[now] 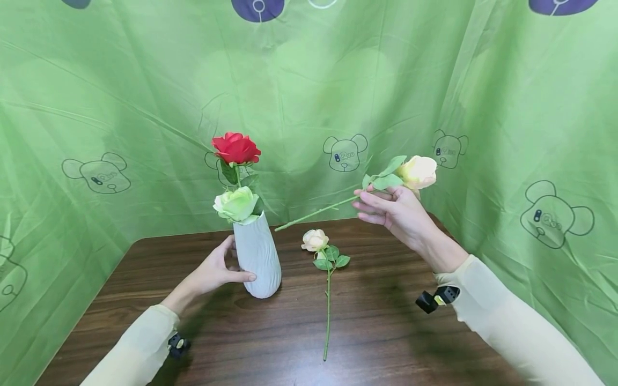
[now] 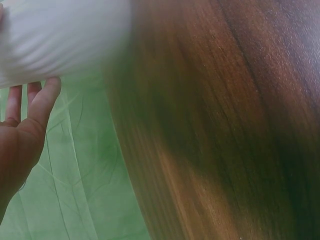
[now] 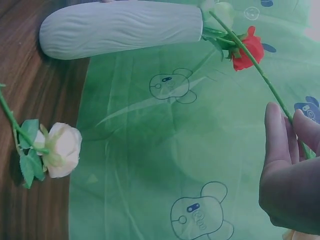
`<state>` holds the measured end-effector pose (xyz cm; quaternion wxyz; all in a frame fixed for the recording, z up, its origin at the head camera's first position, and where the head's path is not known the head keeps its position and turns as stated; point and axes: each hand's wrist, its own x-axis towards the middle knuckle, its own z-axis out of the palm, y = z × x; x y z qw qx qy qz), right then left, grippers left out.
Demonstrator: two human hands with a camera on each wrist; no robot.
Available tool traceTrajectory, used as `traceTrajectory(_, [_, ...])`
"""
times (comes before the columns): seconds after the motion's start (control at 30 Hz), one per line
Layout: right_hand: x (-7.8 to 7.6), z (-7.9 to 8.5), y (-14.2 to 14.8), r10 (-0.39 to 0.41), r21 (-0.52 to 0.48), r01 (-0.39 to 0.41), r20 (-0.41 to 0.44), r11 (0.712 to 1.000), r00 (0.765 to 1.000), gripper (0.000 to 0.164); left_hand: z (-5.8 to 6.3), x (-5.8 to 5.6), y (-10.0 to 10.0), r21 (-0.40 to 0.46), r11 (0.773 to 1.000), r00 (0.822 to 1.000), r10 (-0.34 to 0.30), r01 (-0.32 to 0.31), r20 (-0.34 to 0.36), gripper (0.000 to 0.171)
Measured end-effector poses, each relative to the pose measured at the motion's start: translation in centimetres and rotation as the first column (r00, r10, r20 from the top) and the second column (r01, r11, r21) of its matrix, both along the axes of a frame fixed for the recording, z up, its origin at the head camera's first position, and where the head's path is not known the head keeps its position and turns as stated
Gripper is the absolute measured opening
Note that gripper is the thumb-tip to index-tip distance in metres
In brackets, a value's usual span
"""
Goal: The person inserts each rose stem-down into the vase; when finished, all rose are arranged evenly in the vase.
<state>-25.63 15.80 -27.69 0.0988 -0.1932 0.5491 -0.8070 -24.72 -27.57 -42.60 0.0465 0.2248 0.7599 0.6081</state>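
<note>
A white ribbed vase [image 1: 259, 260] stands on the table, with my left hand [image 1: 217, 268] gripping its side, thumb in front and fingers behind. It holds a red rose [image 1: 236, 149] and, lower at the mouth, a pale green rose [image 1: 235, 204]. Raised to the right, my right hand [image 1: 398, 214] pinches the stem of a cream-yellow rose [image 1: 418, 172]. The bloom points right and the bare stem [image 3: 262, 75] slants down left, its cut end a little right of the vase's rim in the head view. The left wrist view shows the fingers [image 2: 45, 100] against the vase.
Another cream rose [image 1: 315, 240] lies on the brown wooden table [image 1: 386, 332], right of the vase, its stem toward the front edge. Green cloth [image 1: 294, 107] printed with bear outlines hangs behind the table and along both sides.
</note>
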Motion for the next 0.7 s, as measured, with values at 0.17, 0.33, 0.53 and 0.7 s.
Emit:
traceTrajectory(0.17, [-0.1,0.8,-0.9,-0.002,0.005,0.002,-0.01,1.0,1.0,0.005,0.0,0.0,0.0,0.001,1.0,1.0,-0.001,0.001,0.003,0.08])
traceTrajectory(0.33, [-0.2,1.6,-1.9,0.007,0.0,-0.007,-0.015,1.0,1.0,0.005,-0.2,0.0,-0.1,0.001,1.0,1.0,-0.006,0.006,-0.004,0.08])
traceTrajectory(0.53, [-0.3,2.3,-2.6,0.007,-0.008,-0.007,-0.016,1.0,1.0,0.008,-0.2,0.0,-0.1,0.001,1.0,1.0,-0.004,0.004,-0.002,0.079])
traceTrajectory(0.7, [-0.5,2.8,-2.9,-0.001,0.007,0.001,-0.028,1.0,1.0,0.01,-0.2,-0.1,-0.1,-0.003,1.0,1.0,0.003,-0.003,0.004,0.079])
